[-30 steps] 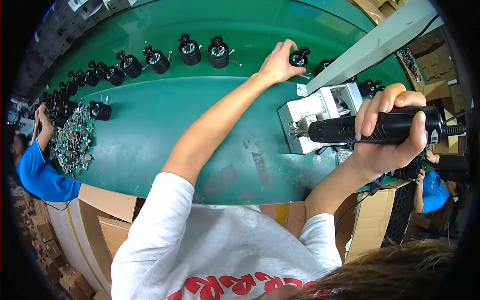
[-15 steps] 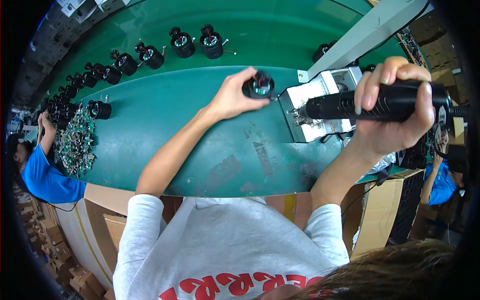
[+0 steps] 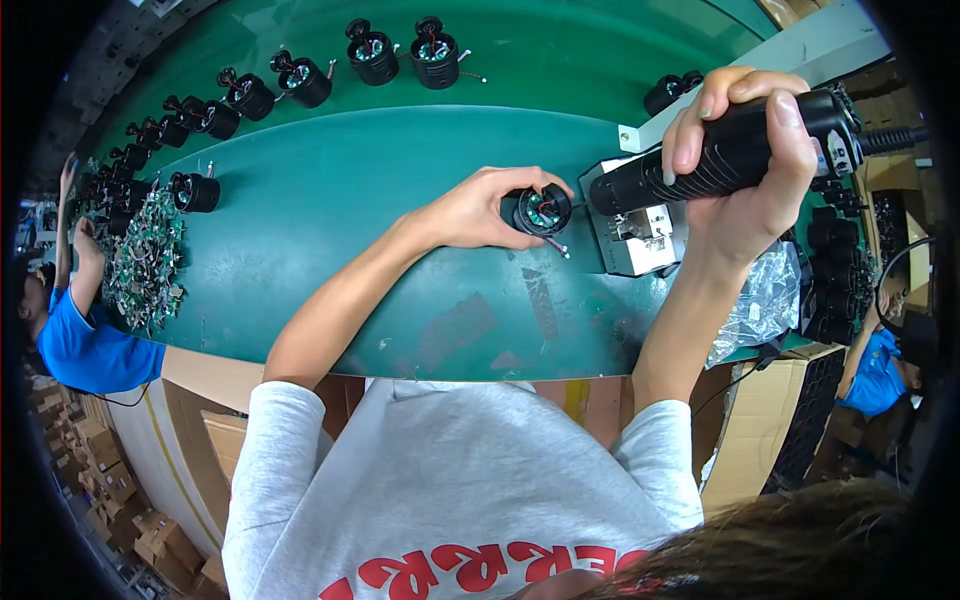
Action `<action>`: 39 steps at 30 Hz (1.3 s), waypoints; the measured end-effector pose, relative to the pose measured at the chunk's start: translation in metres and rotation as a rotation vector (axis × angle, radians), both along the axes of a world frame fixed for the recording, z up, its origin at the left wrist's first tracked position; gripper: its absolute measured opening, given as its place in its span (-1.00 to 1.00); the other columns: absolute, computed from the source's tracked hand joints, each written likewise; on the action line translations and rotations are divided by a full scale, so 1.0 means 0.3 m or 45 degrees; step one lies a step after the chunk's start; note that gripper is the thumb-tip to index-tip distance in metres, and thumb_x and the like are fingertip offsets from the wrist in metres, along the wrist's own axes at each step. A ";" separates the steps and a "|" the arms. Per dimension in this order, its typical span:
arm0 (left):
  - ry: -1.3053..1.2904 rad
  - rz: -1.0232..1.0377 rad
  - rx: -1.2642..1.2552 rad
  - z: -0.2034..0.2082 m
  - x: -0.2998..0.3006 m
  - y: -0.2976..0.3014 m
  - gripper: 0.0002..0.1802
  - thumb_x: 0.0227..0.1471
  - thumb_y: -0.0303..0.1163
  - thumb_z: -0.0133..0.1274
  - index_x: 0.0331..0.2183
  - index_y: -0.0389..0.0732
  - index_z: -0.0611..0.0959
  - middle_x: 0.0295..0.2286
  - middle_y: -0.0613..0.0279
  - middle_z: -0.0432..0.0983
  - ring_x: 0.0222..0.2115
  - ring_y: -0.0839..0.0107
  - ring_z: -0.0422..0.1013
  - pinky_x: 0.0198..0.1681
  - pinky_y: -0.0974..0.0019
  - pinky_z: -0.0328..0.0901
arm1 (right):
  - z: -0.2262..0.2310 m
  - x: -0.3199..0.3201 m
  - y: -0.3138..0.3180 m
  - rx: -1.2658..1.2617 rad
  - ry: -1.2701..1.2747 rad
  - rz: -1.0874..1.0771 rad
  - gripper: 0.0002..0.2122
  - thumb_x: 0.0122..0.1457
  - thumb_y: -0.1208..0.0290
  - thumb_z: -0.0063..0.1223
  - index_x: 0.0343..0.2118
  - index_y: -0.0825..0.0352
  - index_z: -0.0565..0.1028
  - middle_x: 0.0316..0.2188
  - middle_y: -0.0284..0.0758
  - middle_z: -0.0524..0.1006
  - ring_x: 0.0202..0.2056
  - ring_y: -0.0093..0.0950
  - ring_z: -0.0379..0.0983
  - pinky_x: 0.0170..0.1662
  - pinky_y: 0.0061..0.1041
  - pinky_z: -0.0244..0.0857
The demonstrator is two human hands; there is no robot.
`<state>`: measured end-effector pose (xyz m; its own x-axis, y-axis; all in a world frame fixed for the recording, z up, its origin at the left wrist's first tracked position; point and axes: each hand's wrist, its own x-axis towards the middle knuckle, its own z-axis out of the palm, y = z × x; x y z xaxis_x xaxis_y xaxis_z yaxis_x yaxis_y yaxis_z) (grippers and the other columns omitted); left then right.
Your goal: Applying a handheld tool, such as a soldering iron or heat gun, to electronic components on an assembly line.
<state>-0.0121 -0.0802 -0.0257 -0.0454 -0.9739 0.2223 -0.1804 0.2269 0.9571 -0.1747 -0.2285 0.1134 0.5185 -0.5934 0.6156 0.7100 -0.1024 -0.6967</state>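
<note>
My left hand (image 3: 478, 208) is wrapped around a black cylindrical housing (image 3: 524, 214), its open end tilted up. A green circuit board and red and black wires show inside, and a short lead with a white connector hangs out at the lower right. My right hand (image 3: 745, 218) grips a thick black electric screwdriver (image 3: 725, 150) from above, its cord leaving at the right. The screwdriver's front end points left, just right of the housing; I cannot tell whether the bit touches it. Under the screwdriver stands a silver screw feeder (image 3: 635, 255), partly covered.
Several similar housings (image 3: 372, 58) line the green belt at the back. A pile of circuit boards (image 3: 145, 265) lies left on the green table (image 3: 300, 240). Clear plastic bags (image 3: 760, 305) sit by my right forearm. People in blue (image 3: 105, 340) work on both sides.
The housing has come nearer and slightly right in my left hand, its lead now hanging toward me. The screwdriver has moved left and back, away from the feeder's screw outlet toward the housing.
</note>
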 end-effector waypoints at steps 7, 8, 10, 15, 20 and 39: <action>0.040 -0.006 0.005 -0.005 0.001 0.004 -0.56 -0.26 -0.66 0.31 -0.24 -0.23 0.58 -0.05 0.29 0.62 -0.23 0.37 0.50 -0.04 0.33 0.38 | -0.019 0.023 0.007 -0.003 0.054 -0.022 -0.78 0.34 0.36 -0.26 -0.21 0.40 0.42 -0.41 -0.13 0.47 -0.71 -0.48 0.36 -0.71 -0.57 0.23; 0.027 -0.011 -0.002 -0.003 0.002 0.002 -0.56 -0.26 -0.65 0.31 -0.23 -0.23 0.58 -0.04 0.28 0.61 -0.23 0.37 0.50 -0.04 0.33 0.38 | -0.029 0.027 0.011 -0.006 0.081 0.002 -0.78 0.34 0.36 -0.25 -0.21 0.40 0.42 -0.41 -0.13 0.47 -0.71 -0.48 0.36 -0.71 -0.57 0.23; 0.000 -0.022 -0.018 0.002 0.002 -0.002 -0.56 -0.26 -0.65 0.31 -0.23 -0.23 0.59 -0.04 0.28 0.61 -0.22 0.36 0.50 -0.03 0.32 0.38 | -0.047 0.032 0.019 -0.012 0.135 0.046 -0.78 0.34 0.35 -0.24 -0.21 0.39 0.42 -0.41 -0.13 0.47 -0.71 -0.48 0.36 -0.71 -0.57 0.23; -0.150 0.025 -0.035 -0.012 0.015 0.018 -0.51 -0.25 -0.62 0.34 -0.19 -0.25 0.55 0.03 0.20 0.55 -0.12 0.31 0.49 0.03 0.28 0.35 | 0.029 -0.029 0.019 -0.155 0.041 0.067 -0.79 0.33 0.35 -0.21 -0.21 0.39 0.41 -0.42 -0.14 0.47 -0.72 -0.49 0.34 -0.71 -0.58 0.22; -0.192 0.091 -0.116 -0.045 -0.013 0.031 -0.47 -0.23 -0.58 0.35 -0.19 -0.19 0.45 0.01 0.25 0.51 -0.14 0.30 0.47 -0.06 0.27 0.37 | 0.067 -0.087 0.020 -0.127 0.325 -0.426 -0.80 0.32 0.35 -0.18 -0.22 0.40 0.40 -0.43 -0.14 0.45 -0.74 -0.50 0.32 -0.71 -0.58 0.22; -0.569 0.700 -0.106 -0.054 -0.129 0.013 -0.46 -0.24 -0.45 0.39 -0.27 -0.17 0.37 -0.32 0.23 0.31 -0.40 0.25 0.33 -0.31 0.22 0.31 | 0.003 0.025 0.085 -0.115 -0.026 0.101 -0.76 0.33 0.34 -0.31 -0.21 0.42 0.37 -0.40 -0.07 0.44 -0.75 -0.47 0.31 -0.71 -0.55 0.23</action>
<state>-0.0508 -0.0762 -0.0420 0.3432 -0.8626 0.3716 -0.6604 0.0597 0.7485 -0.1673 -0.2029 0.1142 0.5482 -0.4925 0.6760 0.7325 -0.1073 -0.6722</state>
